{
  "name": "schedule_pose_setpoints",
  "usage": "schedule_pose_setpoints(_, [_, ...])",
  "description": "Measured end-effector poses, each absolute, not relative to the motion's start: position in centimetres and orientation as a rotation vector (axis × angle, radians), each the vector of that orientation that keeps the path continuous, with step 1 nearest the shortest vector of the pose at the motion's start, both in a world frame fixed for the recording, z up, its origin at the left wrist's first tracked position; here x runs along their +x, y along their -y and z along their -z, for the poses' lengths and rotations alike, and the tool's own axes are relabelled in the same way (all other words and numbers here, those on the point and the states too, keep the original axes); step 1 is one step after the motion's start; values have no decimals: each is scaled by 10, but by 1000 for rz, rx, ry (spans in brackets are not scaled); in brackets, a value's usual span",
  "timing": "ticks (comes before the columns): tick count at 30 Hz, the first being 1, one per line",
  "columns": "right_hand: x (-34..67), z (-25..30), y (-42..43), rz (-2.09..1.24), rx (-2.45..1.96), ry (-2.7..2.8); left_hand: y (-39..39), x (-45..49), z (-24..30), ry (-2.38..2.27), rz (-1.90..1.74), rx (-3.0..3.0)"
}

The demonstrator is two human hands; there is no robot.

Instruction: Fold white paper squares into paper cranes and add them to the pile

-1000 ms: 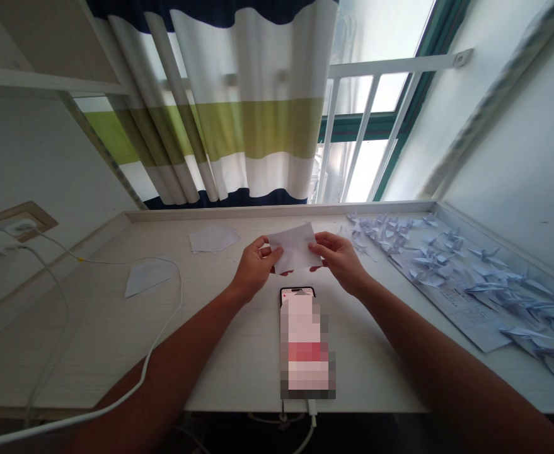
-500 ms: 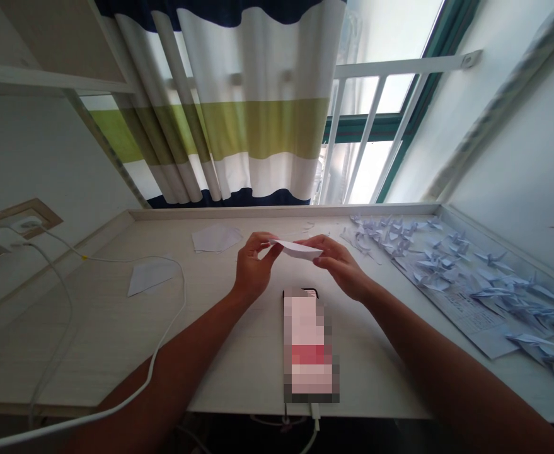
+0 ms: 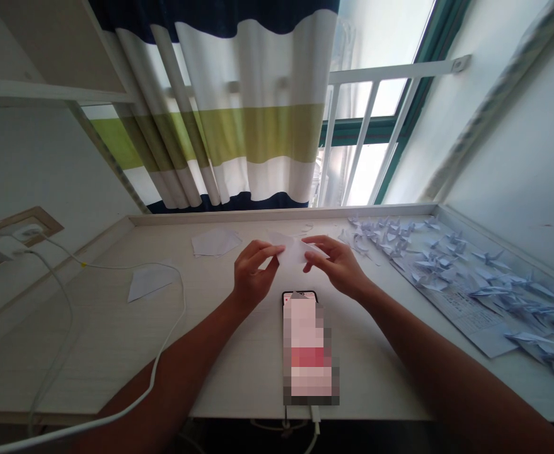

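Observation:
A small folded sheet of white paper [image 3: 292, 252] is held up over the desk, its face turned toward me. My left hand [image 3: 256, 268] pinches its left edge between thumb and fingers. On the other side, my right hand [image 3: 337, 261] has its index finger and thumb around the right part, where a pale pointed flap shows between them. The exact fold is hard to make out against the light desk. Below both hands lies a phone [image 3: 305, 347], its screen blurred out.
Many folded paper cranes [image 3: 428, 258] cover the right side, some on a printed sheet [image 3: 475, 321]. Paper squares [image 3: 216, 242] and another sheet [image 3: 151, 280] lie at left. A white cable [image 3: 182, 302] crosses my left forearm. Paper scraps [image 3: 352, 239] lie near the back edge.
The paper has turned from nearly edge-on to face me. My right fingers have spread slightly and shifted along its right side; the left hand has dipped a little, still pinching.

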State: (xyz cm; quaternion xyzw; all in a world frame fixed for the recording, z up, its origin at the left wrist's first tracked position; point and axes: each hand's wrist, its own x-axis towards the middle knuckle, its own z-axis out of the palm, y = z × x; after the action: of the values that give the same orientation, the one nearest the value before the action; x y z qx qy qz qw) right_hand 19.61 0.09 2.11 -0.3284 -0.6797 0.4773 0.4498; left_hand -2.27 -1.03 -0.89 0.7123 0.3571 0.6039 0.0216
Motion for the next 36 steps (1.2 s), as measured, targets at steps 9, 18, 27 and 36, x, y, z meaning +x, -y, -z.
schedule_pose_setpoints(9, [188, -17, 4, -958, -914, 1732, 16, -10, 6, -1185, -1570, 1986])
schedule_pose_setpoints(18, [185, -14, 5, -1116, -822, 1598, 14, 1, 15, -1072, -1670, 1510])
schedule_pose_setpoints(27, [185, -15, 2, -1341, -768, 1319, 14, -1, 13, -1098, -1609, 1539])
schedule_pose_setpoints(36, [186, -19, 2, -1295, -814, 1265, 14, -6, 10, -1148, -1644, 1671])
